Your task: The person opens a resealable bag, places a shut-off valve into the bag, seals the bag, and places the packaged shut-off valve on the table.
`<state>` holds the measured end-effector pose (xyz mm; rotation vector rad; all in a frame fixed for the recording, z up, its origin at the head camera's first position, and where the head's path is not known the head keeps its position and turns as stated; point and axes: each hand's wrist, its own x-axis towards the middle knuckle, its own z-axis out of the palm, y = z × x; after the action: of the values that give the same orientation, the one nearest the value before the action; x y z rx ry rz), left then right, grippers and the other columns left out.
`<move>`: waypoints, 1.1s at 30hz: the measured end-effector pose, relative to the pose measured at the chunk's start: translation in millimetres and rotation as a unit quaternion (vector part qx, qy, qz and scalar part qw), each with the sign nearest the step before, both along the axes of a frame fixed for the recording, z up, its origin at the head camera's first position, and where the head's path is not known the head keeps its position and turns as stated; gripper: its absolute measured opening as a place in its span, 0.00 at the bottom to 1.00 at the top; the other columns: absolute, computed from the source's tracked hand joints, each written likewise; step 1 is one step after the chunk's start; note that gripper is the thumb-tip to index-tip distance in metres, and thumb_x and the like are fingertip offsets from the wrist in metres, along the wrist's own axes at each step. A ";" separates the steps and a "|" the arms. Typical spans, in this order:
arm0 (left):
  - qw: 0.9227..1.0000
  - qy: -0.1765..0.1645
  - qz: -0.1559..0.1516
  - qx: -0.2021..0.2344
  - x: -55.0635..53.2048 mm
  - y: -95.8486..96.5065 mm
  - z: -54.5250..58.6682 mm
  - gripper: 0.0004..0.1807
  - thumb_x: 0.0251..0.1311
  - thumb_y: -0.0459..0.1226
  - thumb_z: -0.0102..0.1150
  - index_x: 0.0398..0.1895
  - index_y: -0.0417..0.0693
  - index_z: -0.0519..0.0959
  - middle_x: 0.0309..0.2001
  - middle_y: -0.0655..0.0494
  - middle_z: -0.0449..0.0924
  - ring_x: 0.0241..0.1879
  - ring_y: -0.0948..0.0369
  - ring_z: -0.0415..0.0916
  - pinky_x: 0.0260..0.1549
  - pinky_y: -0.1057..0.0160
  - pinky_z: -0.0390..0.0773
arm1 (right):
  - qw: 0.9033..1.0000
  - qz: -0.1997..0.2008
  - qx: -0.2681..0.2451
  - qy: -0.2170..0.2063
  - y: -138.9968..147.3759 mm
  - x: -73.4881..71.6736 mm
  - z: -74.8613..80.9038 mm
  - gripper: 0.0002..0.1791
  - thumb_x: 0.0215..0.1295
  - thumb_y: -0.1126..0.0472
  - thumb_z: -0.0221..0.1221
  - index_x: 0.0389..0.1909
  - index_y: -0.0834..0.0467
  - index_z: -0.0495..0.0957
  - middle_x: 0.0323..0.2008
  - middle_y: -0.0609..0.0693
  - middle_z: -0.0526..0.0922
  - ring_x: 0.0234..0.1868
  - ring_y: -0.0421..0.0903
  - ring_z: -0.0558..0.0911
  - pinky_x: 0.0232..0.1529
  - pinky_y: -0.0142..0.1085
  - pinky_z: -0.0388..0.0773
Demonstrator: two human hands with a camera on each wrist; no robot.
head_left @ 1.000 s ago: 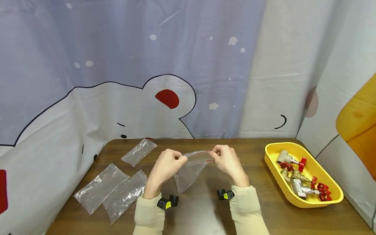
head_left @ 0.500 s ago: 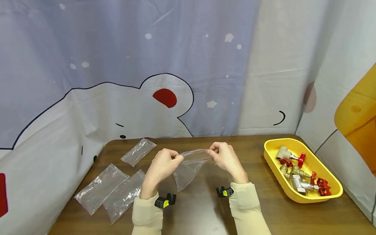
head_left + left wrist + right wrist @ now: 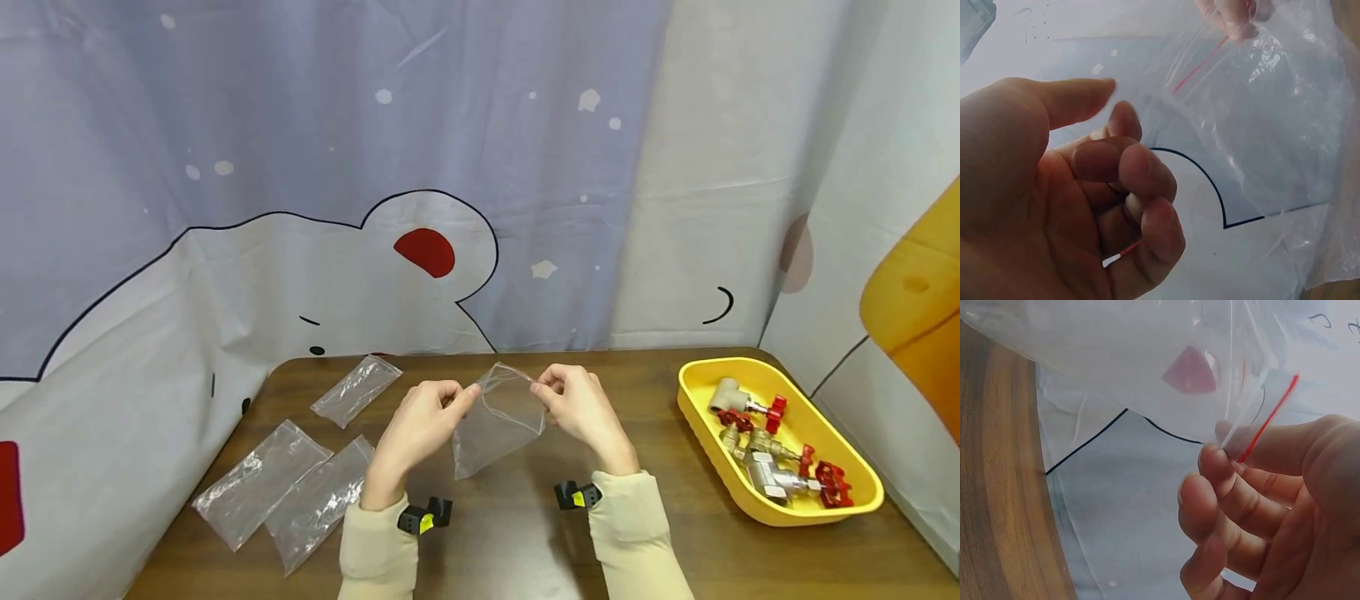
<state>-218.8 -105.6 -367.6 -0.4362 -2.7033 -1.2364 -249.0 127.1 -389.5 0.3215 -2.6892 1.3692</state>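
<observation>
Two hands and a bag over a table. The clear bag (image 3: 491, 450) hangs above the table (image 3: 495, 550), its mouth spread into a loop. The right hand (image 3: 581, 412), on the right of the bag, pinches the rim between thumb and fingertip; a red strip (image 3: 1269, 419) stands out beyond the pinch. The left hand (image 3: 423, 421), on the left of the bag, has its fingers curled on the film, the thumb standing off them in the wrist view — by the look of it, the looser hold.

The weak point is probably there. Should the film slide from those fingers, the mouth would likely fall in and the bag swing from the right pinch alone; thin, slick plastic and the idle thumb would be the cause. Drawing the hands too far apart could flatten the loop, or stretch the film beside the strip.

Left of the bag lie an overlapping pair (image 3: 258, 479) of flat bags and, farther off, a small bag (image 3: 356, 390). The left sleeve (image 3: 378, 554), passing close to the pair, could drag it. Right of the bag, well apart, the tray (image 3: 708, 437) holds valves (image 3: 767, 477) — crowded together, so disturbing one may shift its neighbours.
</observation>
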 end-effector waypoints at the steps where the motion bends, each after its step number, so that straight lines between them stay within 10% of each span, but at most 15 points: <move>1: 1.000 0.006 -0.002 0.012 -0.9 -1.0 -0.6 0.22 0.69 0.49 0.55 0.16 0.52 0.72 0.13 0.64 0.62 0.15 0.65 0.61 0.17 0.64 0.60 | 1.000 0.001 0.000 0.000 0.3 0.2 0.3 0.06 0.66 0.61 0.62 0.31 0.59 0.80 0.19 0.48 0.79 0.17 0.43 0.80 0.22 0.36 0.76; 8: 0.994 0.088 0.002 0.064 -25.0 -10.2 -23.9 0.10 0.69 0.41 0.57 0.45 0.46 0.83 0.37 0.55 0.83 0.36 0.58 0.78 0.38 0.57 0.76 | 1.000 -0.001 0.014 0.006 5.0 1.2 4.5 0.06 0.66 0.60 0.62 0.32 0.58 0.80 0.19 0.49 0.80 0.18 0.43 0.80 0.23 0.36 0.73; 14: 0.993 0.078 -0.037 0.075 -44.6 -15.9 -51.8 0.18 0.73 0.41 0.50 0.59 0.43 0.79 0.60 0.46 0.76 0.64 0.51 0.67 0.60 0.50 0.68 | 1.000 0.005 0.017 0.010 5.7 2.9 3.4 0.06 0.66 0.60 0.62 0.32 0.58 0.80 0.19 0.49 0.79 0.20 0.48 0.82 0.24 0.37 0.73; 22: 0.989 0.048 -0.116 0.078 -59.0 -20.0 -71.3 0.19 0.74 0.43 0.48 0.58 0.42 0.79 0.60 0.46 0.75 0.62 0.53 0.71 0.59 0.51 0.69 | 1.000 0.017 0.011 0.011 5.2 5.5 1.2 0.05 0.66 0.62 0.62 0.31 0.58 0.80 0.18 0.49 0.79 0.18 0.45 0.80 0.23 0.37 0.73; 33: 0.986 0.011 -0.136 0.090 -67.9 -11.2 -84.0 0.16 0.71 0.40 0.54 0.52 0.40 0.83 0.55 0.46 0.80 0.58 0.52 0.74 0.57 0.53 0.71 | 0.999 0.016 0.032 0.025 12.2 1.7 1.0 0.05 0.65 0.62 0.63 0.30 0.58 0.80 0.16 0.48 0.77 0.17 0.44 0.77 0.22 0.36 0.69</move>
<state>-286.8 -116.8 -451.5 -0.8099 -2.5450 -1.5181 -247.3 139.3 -388.5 0.4008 -2.7019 1.2685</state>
